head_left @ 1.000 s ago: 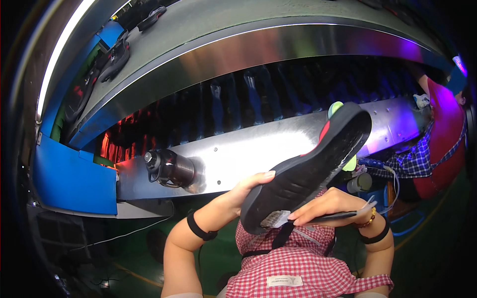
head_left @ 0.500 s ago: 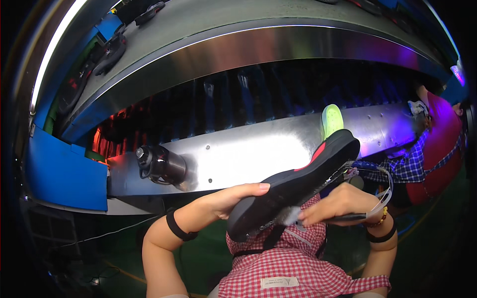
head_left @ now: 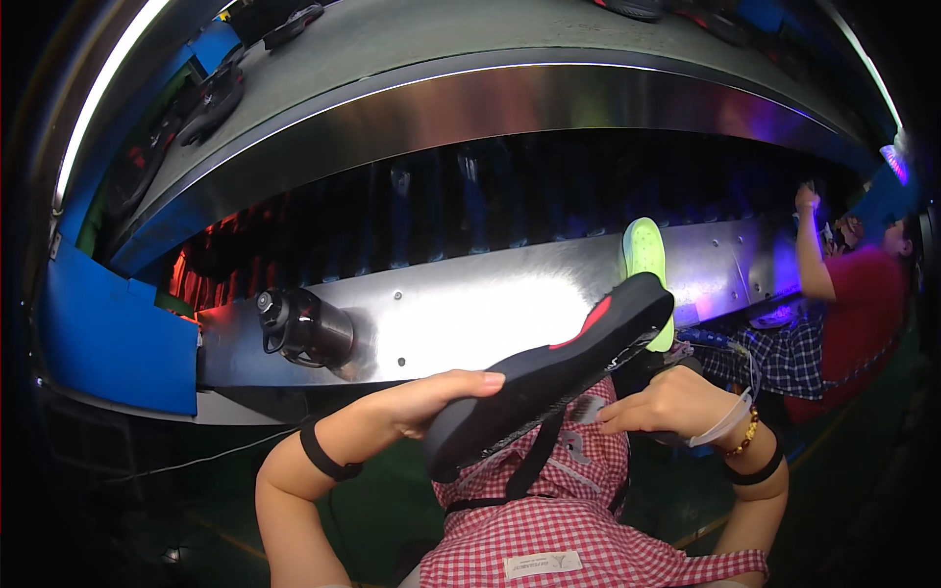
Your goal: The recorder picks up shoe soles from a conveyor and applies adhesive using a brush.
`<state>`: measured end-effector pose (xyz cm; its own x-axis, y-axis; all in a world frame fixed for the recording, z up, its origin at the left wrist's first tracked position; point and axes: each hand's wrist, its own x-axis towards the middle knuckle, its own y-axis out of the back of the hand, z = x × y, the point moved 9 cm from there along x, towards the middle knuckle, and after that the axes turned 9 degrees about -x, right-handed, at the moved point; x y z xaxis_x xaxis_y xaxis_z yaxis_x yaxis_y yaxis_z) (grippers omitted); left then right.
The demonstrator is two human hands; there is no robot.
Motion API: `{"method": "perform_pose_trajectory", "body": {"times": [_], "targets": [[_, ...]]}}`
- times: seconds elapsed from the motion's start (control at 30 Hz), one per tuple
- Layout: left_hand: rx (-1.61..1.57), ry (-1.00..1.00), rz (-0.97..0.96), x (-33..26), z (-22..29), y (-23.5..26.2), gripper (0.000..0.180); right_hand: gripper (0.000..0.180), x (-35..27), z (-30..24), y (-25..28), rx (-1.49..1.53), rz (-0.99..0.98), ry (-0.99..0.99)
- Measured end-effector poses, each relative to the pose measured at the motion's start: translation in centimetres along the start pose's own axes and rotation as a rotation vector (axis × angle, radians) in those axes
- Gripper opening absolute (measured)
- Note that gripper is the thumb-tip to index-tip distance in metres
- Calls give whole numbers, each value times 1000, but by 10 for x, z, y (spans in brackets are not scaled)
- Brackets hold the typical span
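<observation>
A long black shoe sole [head_left: 549, 377] with a red patch on its side slants up to the right in front of me. My left hand [head_left: 436, 400] grips it near its lower left end, thumb lying across the upper edge. In my right hand [head_left: 676, 404] is a small brush [head_left: 586, 410] with pale bristles; its handle is mostly hidden by the fingers. The bristles are close to the sole's lower edge, and I cannot tell if they touch it. Behind the sole's far end, a lime-green perforated shoe piece [head_left: 646, 252] rests on the metal ledge.
A dark bottle [head_left: 306, 328] stands at the left of the shiny metal ledge [head_left: 441, 318]. Beyond it runs a conveyor belt [head_left: 441, 29] carrying dark shoes [head_left: 211, 103]. To the right, a person in red [head_left: 867, 304] sits with a raised arm. A blue panel [head_left: 123, 328] is at left.
The sole and my left hand have shifted slightly left. The brush has turned and its bristles, blurred before, now show more sharply. The other person's arm has risen.
</observation>
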<state>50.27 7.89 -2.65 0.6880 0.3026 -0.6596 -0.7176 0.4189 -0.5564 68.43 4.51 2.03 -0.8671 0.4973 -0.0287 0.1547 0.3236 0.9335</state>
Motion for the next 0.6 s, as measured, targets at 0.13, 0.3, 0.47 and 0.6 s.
{"method": "perform_pose_trajectory", "body": {"times": [0.13,0.3,0.47,0.6], "targets": [[-100,-38,87,-4,6,6,65,31,-7,20,34,331,327,0],[10,-65,46,-4,14,9,64,26,-6,32,17,99,87,-123],[-62,-123,74,0,22,15,64,23,-7,29,38,573,276,-27],[-64,-148,41,10,21,6,64,28,18,11,36,759,361,119]]}}
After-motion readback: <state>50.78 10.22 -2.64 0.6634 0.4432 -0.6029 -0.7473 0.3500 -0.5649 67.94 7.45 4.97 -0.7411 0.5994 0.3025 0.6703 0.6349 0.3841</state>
